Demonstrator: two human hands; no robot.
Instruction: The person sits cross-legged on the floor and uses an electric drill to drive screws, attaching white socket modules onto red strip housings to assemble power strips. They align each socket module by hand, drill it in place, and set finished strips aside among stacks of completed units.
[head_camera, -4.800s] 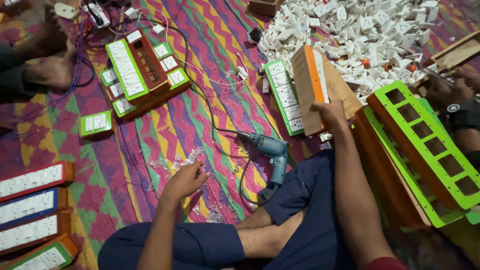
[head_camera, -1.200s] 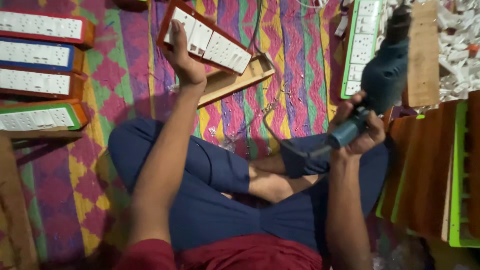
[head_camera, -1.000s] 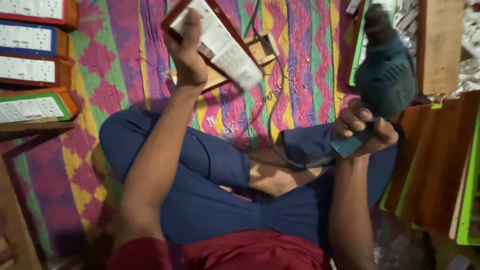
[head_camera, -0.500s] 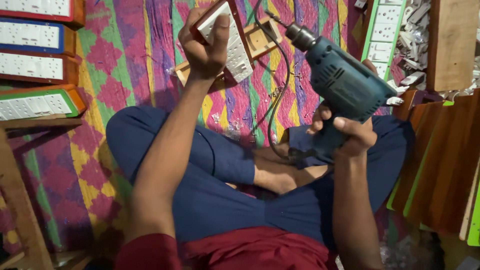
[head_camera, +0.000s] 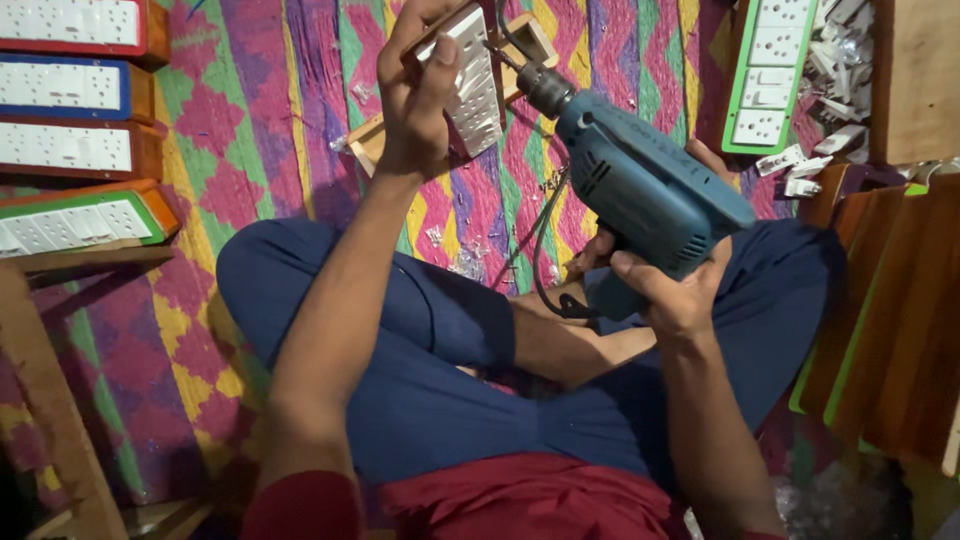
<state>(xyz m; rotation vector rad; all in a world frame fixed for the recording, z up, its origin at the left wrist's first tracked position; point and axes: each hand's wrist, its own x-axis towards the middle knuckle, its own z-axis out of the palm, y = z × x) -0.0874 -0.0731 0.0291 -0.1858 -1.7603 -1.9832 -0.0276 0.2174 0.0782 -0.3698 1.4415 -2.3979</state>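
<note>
Two bare hands are lifted above the crossed legs in dark blue trousers (head_camera: 440, 390); the left hand (head_camera: 420, 95) is closed around a white plastic socket panel (head_camera: 475, 85), thumb across its face, held up at the far middle; the right hand (head_camera: 670, 285) grips tight the handle of a teal electric drill (head_camera: 645, 190), whose metal chuck (head_camera: 545, 88) points far-left and touches the panel edge; wooden socket boards with coloured rims (head_camera: 75, 150) lie at the far left on the striped woven mat (head_camera: 250, 130).
</note>
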